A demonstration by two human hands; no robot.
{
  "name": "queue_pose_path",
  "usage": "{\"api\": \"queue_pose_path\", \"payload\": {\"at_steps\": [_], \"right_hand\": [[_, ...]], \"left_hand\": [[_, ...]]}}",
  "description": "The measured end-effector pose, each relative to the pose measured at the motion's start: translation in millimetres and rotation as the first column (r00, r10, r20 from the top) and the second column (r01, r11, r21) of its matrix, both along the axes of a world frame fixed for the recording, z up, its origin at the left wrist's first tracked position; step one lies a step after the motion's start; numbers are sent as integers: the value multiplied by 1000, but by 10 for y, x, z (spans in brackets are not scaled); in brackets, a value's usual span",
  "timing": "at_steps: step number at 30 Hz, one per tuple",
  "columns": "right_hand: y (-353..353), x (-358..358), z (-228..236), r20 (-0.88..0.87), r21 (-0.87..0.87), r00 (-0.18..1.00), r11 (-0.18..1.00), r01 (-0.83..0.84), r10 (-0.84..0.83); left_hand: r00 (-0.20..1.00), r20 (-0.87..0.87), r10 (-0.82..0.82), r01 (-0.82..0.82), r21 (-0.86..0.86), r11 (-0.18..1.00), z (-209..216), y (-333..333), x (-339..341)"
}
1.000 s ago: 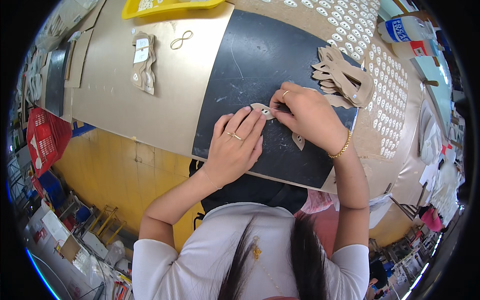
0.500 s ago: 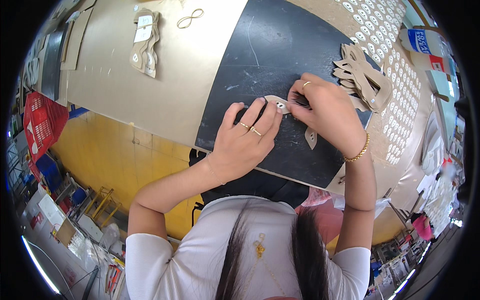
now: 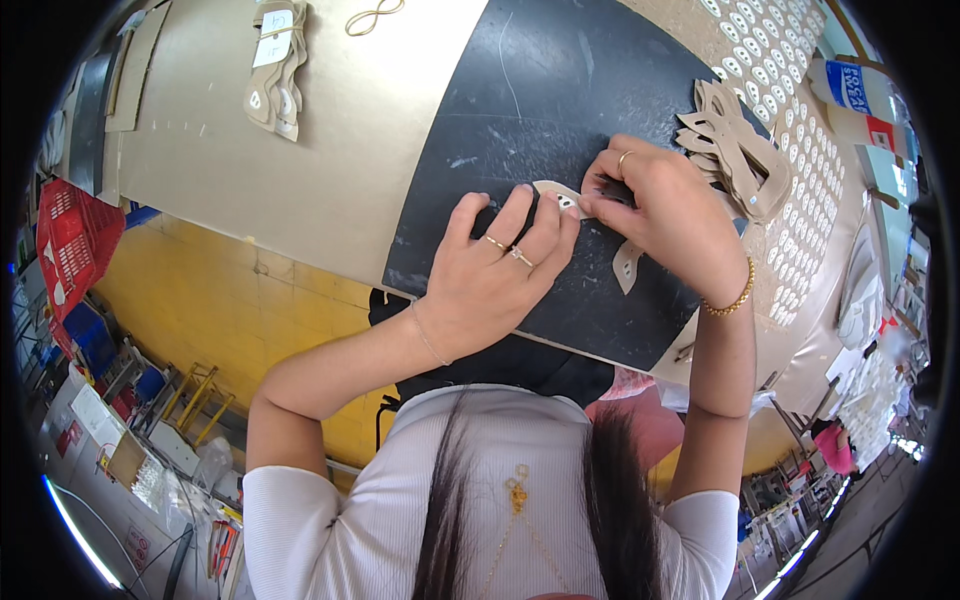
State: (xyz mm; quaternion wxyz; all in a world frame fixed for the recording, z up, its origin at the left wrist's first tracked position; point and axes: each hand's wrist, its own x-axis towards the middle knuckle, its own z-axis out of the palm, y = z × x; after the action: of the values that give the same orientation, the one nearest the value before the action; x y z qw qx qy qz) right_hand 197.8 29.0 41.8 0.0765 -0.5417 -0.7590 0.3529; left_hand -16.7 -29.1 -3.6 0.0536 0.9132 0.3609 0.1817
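Observation:
On the black board (image 3: 470,160) lies a beige, leather-like cut piece (image 3: 552,188) bearing a small white oval patch (image 3: 565,201) with dark holes. My left hand (image 3: 497,265) rests over it, fingers spread, fingertips pressing its left and near side. At its right end, the thumb and forefinger of my right hand (image 3: 660,205) are pinched together on the edge. A dark area shows between those curled fingers; whether it is an object or the board cannot be made out. Another beige piece (image 3: 626,267) with a patch lies partly under my right hand.
A pile of beige cut pieces (image 3: 740,160) sits at the board's right edge. Beyond it lies a sheet with rows of white oval patches (image 3: 765,65), near a plastic bottle (image 3: 850,85). A banded bundle of pieces (image 3: 276,75) and a rubber band (image 3: 374,16) lie to the left.
The view has shifted slightly. My left fingers have come a little closer to my right fingertips, covering more of the piece. The right hand keeps its pinch.

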Motion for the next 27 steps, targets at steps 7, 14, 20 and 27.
{"api": "queue_pose_path", "payload": {"at_steps": [7, 14, 20, 27], "right_hand": [[13, -13, 17, 7, -44, 1000, 999, 22, -22], [-30, -103, 36, 127, -2, 990, 998, 64, -63], [-17, -16, 6, -8, 62, 1000, 998, 30, -30], [-265, 53, 25, 23, 185, 996, 978, -94, 92]], "left_hand": [[1000, -20, -6, 7, 56, 998, -23, 11, 13], [994, 108, 13, -8, -51, 999, -92, 2, -28], [996, 87, 27, -23, -43, 999, -91, -30, -40], [996, 87, 18, -12, -70, 998, -73, -45, -76]]}}
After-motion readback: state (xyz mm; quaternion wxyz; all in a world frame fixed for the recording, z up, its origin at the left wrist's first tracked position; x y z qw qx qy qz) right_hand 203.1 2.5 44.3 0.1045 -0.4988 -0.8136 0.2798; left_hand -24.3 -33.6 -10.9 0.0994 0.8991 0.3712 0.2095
